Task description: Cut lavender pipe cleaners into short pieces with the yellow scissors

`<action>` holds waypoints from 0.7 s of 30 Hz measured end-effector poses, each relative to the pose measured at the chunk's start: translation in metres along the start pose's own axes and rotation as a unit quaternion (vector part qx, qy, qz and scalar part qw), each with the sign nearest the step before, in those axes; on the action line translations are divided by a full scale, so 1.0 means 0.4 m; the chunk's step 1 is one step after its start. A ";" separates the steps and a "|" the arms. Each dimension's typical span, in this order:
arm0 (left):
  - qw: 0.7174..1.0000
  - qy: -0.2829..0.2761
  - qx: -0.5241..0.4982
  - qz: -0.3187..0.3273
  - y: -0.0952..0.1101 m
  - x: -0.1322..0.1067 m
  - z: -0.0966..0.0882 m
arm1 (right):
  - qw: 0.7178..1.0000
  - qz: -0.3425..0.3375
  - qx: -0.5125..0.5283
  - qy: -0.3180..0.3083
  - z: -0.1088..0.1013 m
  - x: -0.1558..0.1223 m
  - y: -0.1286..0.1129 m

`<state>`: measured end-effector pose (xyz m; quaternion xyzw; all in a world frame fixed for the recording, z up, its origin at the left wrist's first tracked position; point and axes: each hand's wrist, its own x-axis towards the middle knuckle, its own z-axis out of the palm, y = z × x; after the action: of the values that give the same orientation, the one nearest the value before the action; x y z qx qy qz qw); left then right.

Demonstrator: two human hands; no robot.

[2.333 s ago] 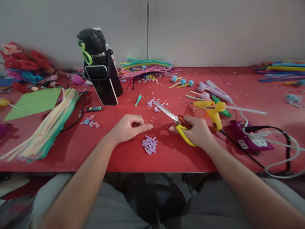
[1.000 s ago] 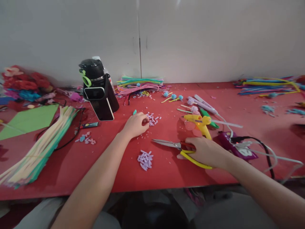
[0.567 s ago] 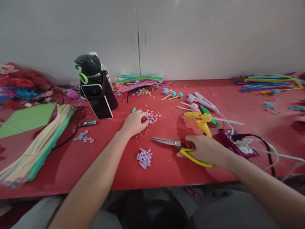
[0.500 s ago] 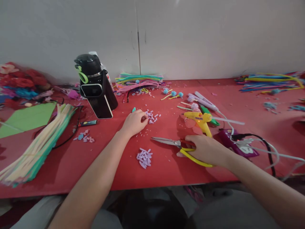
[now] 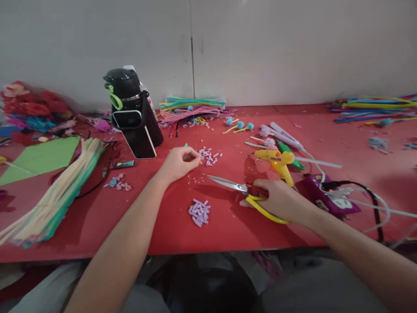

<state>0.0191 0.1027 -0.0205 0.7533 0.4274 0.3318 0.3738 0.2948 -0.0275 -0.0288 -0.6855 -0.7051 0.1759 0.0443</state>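
Ideally, the right hand (image 5: 276,198), gripping scissors (image 5: 241,187), aims them clear of the left hand (image 5: 177,165), grasp unclear, beside purple pieces (image 5: 208,163).

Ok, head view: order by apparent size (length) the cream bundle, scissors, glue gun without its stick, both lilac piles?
1. Cream bundle
2. Scissors, partly covered by the right hand
3. Glue gun
4. Near pile and far pile: too alike to rank; the far one sits farther from the camera.

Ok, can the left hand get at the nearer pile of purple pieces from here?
Probably yes: only tabletop and tiny crumbs lie between the left hand and that purple pile, with the scissors just to the right.
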 end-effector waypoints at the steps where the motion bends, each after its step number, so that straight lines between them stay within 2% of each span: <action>1: 0.999 0.003 -0.030 -0.014 0.003 -0.009 -0.001 | 1.000 0.002 0.014 0.006 0.003 0.002 -0.002; 5: 0.995 0.005 -0.093 -0.030 0.006 -0.053 -0.012 | 0.999 0.009 0.029 0.019 0.013 0.010 -0.004; 9: 0.997 -0.016 -0.072 -0.022 -0.009 -0.100 -0.036 | 0.999 -0.006 0.038 0.025 0.019 0.014 0.004; 12: 0.996 -0.015 -0.080 -0.040 -0.026 -0.121 -0.046 | 0.999 -0.009 0.036 0.023 0.022 0.016 0.009; 17: 0.988 -0.011 -0.140 -0.055 -0.033 -0.109 -0.023 | 0.999 -0.003 0.022 0.024 0.022 0.017 0.003; 21: 0.988 -0.032 -0.136 -0.063 -0.018 -0.092 -0.005 | 0.999 -0.001 0.028 0.033 0.018 0.016 -0.009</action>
<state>-0.0007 0.0732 -0.0322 0.6771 0.4132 0.3384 0.5063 0.2887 -0.0224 -0.0354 -0.6890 -0.6986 0.1724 0.0866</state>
